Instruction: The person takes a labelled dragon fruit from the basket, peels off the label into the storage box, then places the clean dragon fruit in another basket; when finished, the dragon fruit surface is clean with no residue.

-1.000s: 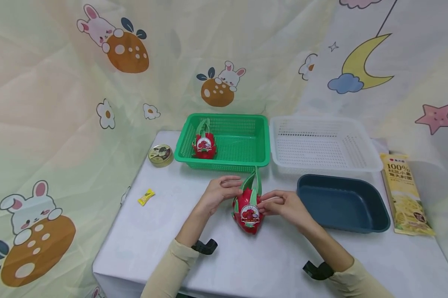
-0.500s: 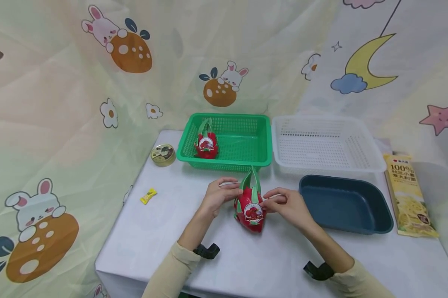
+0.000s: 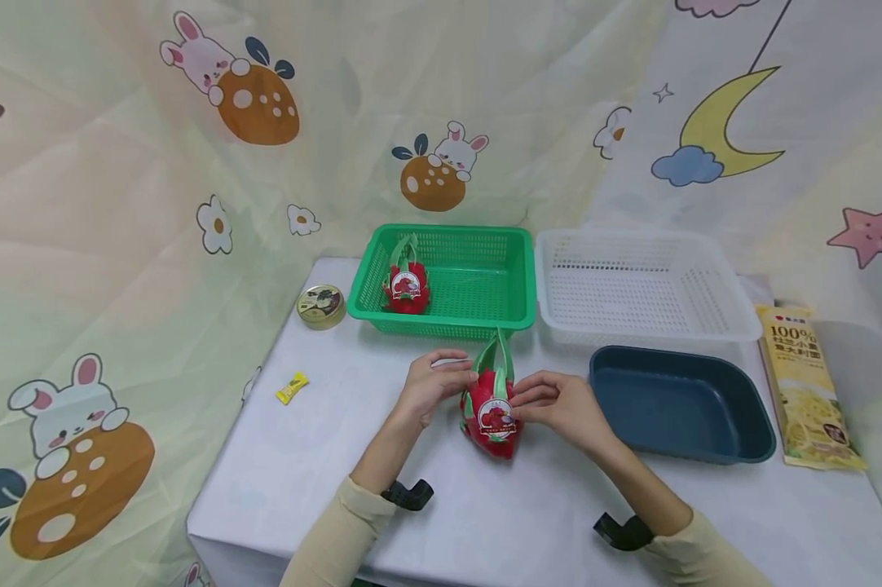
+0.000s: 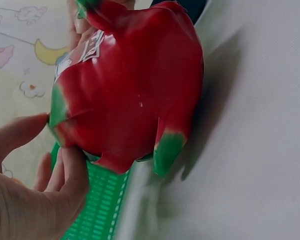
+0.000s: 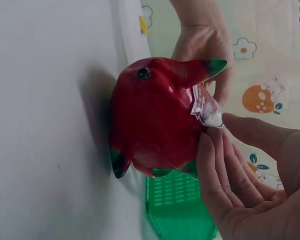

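While the left hand pinches one green-tipped scale between thumb and finger, the right hand grips the edge of the round label on the same dragon fruit. That fruit, red with long green leaves, is between the hands, in front of the green basket, its leafy end pointing toward the basket. Whether its underside rests on the white tablecloth is hard to tell.

A second dragon fruit, also labelled, is at the left end of the green basket. Just right of that basket stands a white basket, and in front of the white one, near the right hand, sits a dark blue tub. A yellow noodle packet lies at the far right, beside the tub. On the left, a round tin is just beside the green basket, with a small yellow sweet nearer the person. Behind everything hangs a pale curtain printed with rabbits, flowers and a moon.
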Demonstrator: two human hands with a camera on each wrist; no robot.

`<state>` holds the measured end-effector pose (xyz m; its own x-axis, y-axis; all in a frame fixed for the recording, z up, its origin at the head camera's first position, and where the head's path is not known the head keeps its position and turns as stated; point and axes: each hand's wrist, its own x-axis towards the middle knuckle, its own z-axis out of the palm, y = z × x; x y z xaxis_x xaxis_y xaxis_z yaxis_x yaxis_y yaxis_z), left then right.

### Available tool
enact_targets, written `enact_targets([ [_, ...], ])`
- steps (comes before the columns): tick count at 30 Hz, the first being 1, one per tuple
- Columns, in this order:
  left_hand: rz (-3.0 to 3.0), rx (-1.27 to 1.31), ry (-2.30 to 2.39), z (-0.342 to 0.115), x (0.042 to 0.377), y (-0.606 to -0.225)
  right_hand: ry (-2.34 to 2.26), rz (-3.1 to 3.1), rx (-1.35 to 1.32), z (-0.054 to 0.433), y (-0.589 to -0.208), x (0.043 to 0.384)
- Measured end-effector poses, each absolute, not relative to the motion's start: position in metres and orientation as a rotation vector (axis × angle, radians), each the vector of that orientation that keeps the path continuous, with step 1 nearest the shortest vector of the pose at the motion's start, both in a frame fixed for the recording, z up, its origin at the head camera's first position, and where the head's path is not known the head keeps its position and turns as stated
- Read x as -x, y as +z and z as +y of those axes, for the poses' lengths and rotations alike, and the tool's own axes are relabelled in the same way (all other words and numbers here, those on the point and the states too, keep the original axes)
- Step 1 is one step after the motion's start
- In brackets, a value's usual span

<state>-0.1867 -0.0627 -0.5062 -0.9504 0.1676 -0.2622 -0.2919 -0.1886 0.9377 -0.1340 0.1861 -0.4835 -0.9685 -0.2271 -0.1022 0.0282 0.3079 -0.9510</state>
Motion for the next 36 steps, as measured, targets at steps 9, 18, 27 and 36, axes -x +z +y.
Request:
enact_targets([
  [9, 1.771, 0.149, 2.223, -0.061, 0.187, -0.507, -1.660, 2.525, 0.229, 0.183, -0.488, 0.134],
  [18, 1.736, 0.166, 2.235, -0.058, 0.189, -0.509, -1.698, 2.435, 0.177, 0.186, -0.490, 0.136],
  [27, 1.854, 0.094, 2.116, -0.056, 0.185, -0.507, -1.709, 2.185, 0.183, 0.194, -0.489, 0.141],
  [36, 1.885, 0.080, 2.104, -0.058, 0.186, -0.507, -1.644, 2.066, 0.335, 0.202, -0.477, 0.149],
])
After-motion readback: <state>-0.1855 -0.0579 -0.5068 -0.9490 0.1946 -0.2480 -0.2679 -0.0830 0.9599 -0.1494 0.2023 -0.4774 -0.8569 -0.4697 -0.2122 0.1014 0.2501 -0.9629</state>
